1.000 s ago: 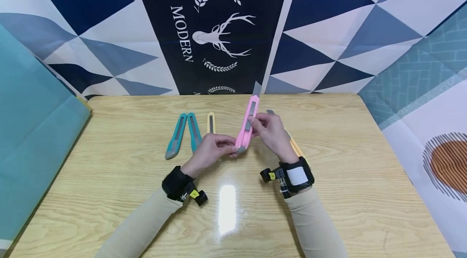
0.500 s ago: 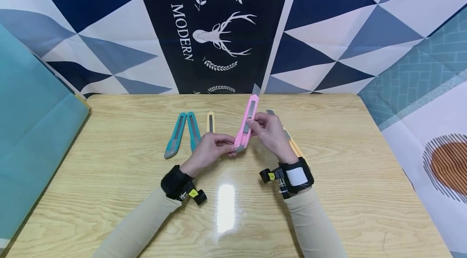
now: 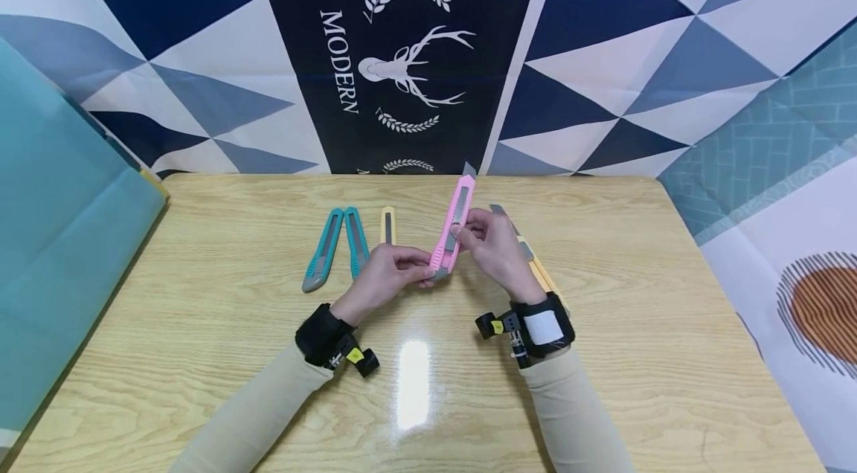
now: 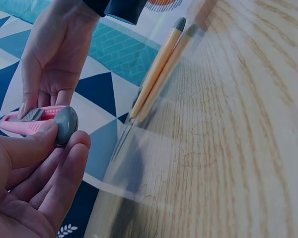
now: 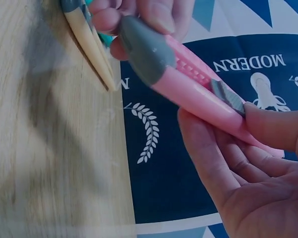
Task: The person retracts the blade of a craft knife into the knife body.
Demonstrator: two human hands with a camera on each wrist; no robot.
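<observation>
A pink utility knife (image 3: 462, 194) is held up over the table, tilted, with a short length of its blade (image 3: 469, 169) out at the top. My left hand (image 3: 384, 272) pinches its grey end cap (image 4: 66, 126) between thumb and fingers. My right hand (image 3: 497, 246) grips the body further up. In the right wrist view the right thumb (image 5: 275, 126) presses against the grey slider (image 5: 227, 96), and the fingers support the pink body from below.
Two teal utility knives (image 3: 323, 253) (image 3: 357, 235) and a pale yellow one (image 3: 387, 224) lie left of the hands, the latter partly hidden by my left hand. An orange-yellow knife (image 3: 545, 276) with its blade (image 3: 497, 209) out lies behind my right wrist. A patterned cloth backs the table.
The pink knife's exposed blade has become shorter, and the right thumb has slid down along the body with the slider. My left hand has stayed on the end cap.
</observation>
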